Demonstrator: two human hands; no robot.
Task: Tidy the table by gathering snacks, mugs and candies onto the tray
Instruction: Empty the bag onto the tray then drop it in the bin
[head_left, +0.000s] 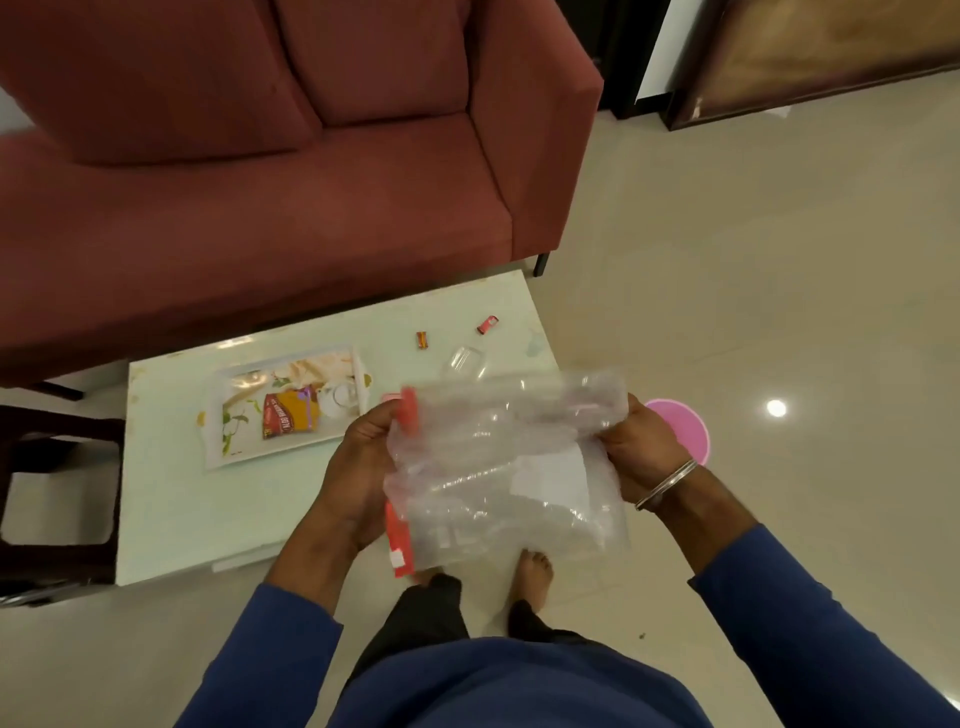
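I hold a clear plastic bag (498, 467) with a red strip along its left edge, above the near right corner of the table. My left hand (358, 478) grips its left side and my right hand (636, 452) pinches its right edge. On the pale table (171, 519) lies a floral tray (228, 452) carrying an orange snack packet (289, 415) and a white mug (337, 397). Two small wrapped candies, one orange (422, 340) and one red (488, 324), lie loose on the table beyond the bag. A clear glass mug (464, 361) lies beside them, partly hidden by the bag.
A dark red sofa (260, 182) stands right behind the table. A dark wooden stool (57, 493) is at the left. A pink round object (685, 431) sits on the tiled floor (779, 286) behind my right hand. My bare feet are below the bag.
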